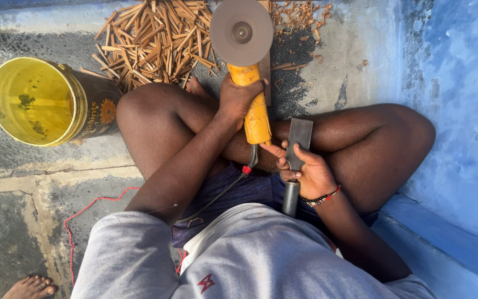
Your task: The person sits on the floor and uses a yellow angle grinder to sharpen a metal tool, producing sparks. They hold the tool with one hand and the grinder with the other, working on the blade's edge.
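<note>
I sit cross-legged on the floor. My left hand (239,97) grips the yellow body of an angle grinder (256,119), whose grey round disc (241,32) points away from me. A dark cable runs from the grinder's rear down over my lap. My right hand (311,171) holds a flat steel chisel (299,138) by its shaft, blade end up, close beside the grinder's rear. A beaded band circles my right wrist.
A yellow bucket (34,99) lies on its side at the left. A heap of thin wooden sticks (156,39) covers the floor ahead, with wood curls (300,14) beside it. A blue wall (460,111) rises on the right. Red string (84,213) and another person's foot (29,288) lie at lower left.
</note>
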